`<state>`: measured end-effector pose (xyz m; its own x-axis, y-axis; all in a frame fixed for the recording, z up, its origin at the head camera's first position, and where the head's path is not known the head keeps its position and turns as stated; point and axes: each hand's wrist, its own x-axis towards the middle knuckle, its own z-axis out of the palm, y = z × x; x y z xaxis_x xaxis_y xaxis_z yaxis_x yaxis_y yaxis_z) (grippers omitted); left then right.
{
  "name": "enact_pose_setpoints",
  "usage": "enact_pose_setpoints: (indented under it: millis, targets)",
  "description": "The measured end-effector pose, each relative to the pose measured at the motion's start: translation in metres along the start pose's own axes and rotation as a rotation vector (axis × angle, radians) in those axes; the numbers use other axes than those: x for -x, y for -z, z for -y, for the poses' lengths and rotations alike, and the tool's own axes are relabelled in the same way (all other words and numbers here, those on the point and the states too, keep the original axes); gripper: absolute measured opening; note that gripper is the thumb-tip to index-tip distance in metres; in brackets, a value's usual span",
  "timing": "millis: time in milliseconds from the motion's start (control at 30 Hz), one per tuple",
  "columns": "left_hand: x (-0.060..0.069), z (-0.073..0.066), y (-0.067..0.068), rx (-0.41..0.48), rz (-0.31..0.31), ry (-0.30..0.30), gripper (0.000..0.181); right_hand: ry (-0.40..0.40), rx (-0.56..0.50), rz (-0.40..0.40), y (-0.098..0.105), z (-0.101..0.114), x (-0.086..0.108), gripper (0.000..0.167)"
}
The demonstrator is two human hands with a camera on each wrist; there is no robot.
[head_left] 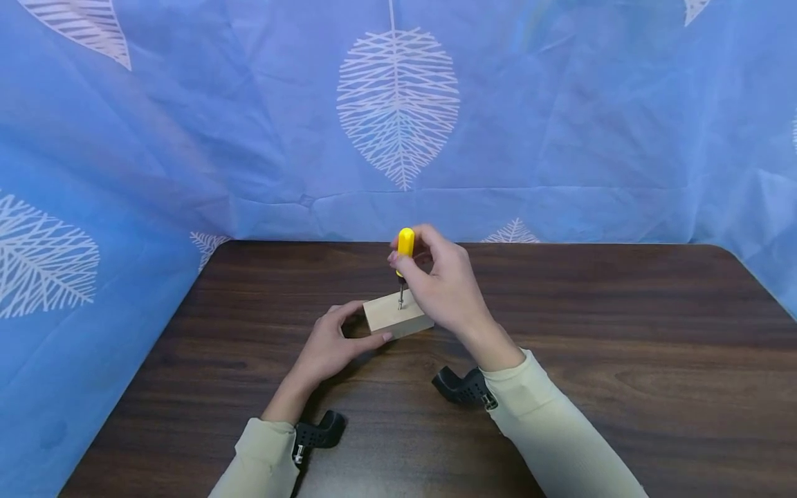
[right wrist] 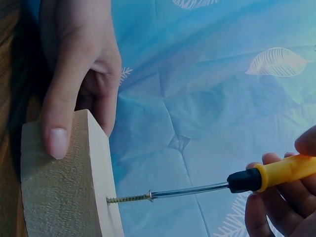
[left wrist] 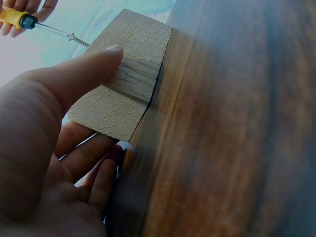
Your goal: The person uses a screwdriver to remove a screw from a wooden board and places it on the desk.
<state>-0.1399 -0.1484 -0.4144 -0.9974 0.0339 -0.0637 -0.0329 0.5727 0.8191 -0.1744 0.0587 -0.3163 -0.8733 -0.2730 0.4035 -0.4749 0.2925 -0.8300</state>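
Note:
A pale wooden block (head_left: pixel 398 321) lies on the table, with a screw (right wrist: pixel 129 199) standing upright from its top face, tip in the wood and much of the thread showing. My left hand (head_left: pixel 326 346) grips the block's left end, thumb (left wrist: pixel 94 69) on the near side and fingers around the far side. Above, my right hand (head_left: pixel 445 280) holds a screwdriver (head_left: pixel 405 243) by its yellow handle, pinched between thumb and fingers. The screwdriver's metal shaft (right wrist: pixel 190 190) runs down to the screw, and its tip meets the screw head.
The dark wooden table (head_left: pixel 623 373) has rounded far corners. Behind it hangs a blue cloth (head_left: pixel 560 124) with white leaf prints. Black wrist mounts (head_left: pixel 461 386) sit at both cuffs, close over the tabletop.

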Motion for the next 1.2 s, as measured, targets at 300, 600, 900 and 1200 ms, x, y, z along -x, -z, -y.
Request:
enact_pose_setpoints:
  millis: [300,600,900,1200]
  targets:
    - [0.0001,0.0009,-0.0005,-0.003,0.002,-0.016,0.062,0.055,0.046,-0.020,-0.0001,-0.0034,-0.0002,0.015]
    - [-0.0003,0.0003,0.0000,-0.010,0.008,0.008,0.064,0.009,0.030,-0.034,0.0030,-0.0015,0.0006,0.034]
    - [0.0006,0.0011,-0.0003,0.009,-0.011,0.003,0.062,0.044,0.035,-0.032,0.0025,-0.0004,-0.0021,0.023]
    - [0.0010,0.0001,0.0003,0.000,-0.008,0.004,0.063,0.060,0.040,-0.045,0.0018,-0.0013,-0.0011,0.020]
